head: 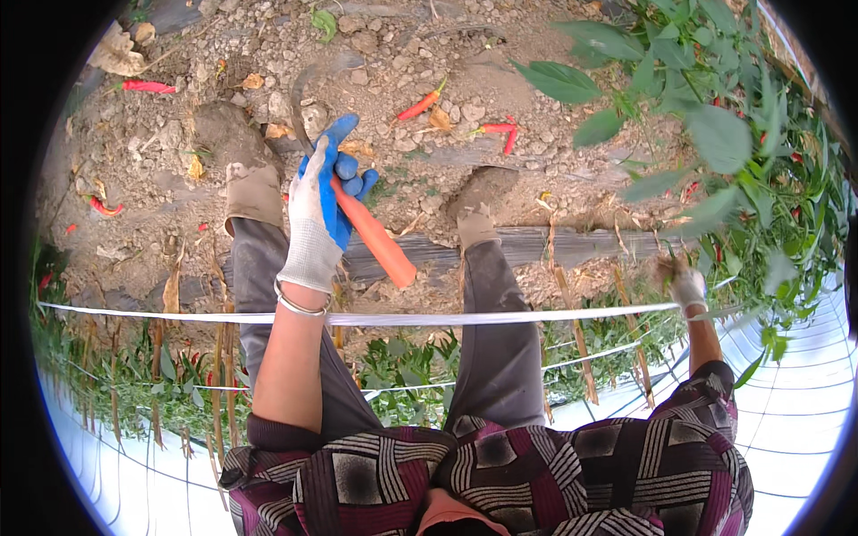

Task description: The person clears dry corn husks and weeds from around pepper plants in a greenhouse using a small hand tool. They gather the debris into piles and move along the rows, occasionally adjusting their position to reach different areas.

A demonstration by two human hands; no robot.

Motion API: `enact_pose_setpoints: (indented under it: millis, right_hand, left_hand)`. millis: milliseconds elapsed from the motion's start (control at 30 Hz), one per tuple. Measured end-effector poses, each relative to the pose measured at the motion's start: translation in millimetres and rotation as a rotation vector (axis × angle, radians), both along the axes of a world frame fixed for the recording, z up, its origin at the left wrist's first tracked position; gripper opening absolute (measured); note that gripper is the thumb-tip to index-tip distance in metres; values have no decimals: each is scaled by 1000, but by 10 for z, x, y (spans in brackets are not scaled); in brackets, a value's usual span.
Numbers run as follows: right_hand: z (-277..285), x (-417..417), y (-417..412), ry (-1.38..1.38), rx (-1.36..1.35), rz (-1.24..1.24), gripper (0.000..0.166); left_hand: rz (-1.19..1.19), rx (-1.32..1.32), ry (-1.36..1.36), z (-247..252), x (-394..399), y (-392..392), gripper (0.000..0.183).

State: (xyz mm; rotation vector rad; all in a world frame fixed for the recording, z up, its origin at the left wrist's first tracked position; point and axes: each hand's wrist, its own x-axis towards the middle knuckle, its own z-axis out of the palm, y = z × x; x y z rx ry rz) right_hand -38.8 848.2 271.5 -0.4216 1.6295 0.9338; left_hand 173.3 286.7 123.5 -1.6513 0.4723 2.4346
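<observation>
My left hand (322, 181), in a grey knit glove with blue coating, holds a sickle by its orange handle (375, 234). The sickle's dark curved blade (298, 110) points away from me, over the soil. Out to the right, my right hand (688, 285) wears a pale glove and is closed around the base of a chilli pepper plant (730, 181). A brown, soil-like clump (667, 268) shows beside that fist, somewhat blurred. Green leaves and a few red chillies spread above and to the right of the hand.
Loose red chillies (421, 106) lie on cloddy soil (375, 53). A white string (503, 317) runs across my legs. Cut dry stalks (576, 335) stand by a strip of dark plastic mulch (529, 246). My soil-covered shoes (479, 201) are set apart.
</observation>
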Motion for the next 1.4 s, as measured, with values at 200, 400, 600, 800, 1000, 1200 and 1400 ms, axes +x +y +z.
enact_pose_setpoints:
  millis: [200,400,600,800,1000,1200,1400]
  right_hand:
    - [-1064,163,-1154,10,-782,342,33]
    - [-1782,-335,-2157,557,-1074,275,37]
    - [-2521,-970,-2161,590,-713,45,36]
    - [-2384,-1064,-1996,500,-590,21,37]
    - [-1769,-773,-1831,344,-366,-12,38]
    - [-1327,-86,-2398,6,-187,-180,41]
    - [-1632,470,-3417,-238,-679,-318,43]
  left_hand:
    - [-19,-5,2,-50,4,37,36]
    - [-30,-8,-72,-102,38,98,36]
    - [-16,-21,-48,-125,4,114,36]
    - [9,8,-83,-104,23,168,34]
    - [63,2,-69,-116,-30,21,34]
    - [121,16,-83,-79,-81,-77,34]
    - [164,24,-80,-32,-90,-131,34]
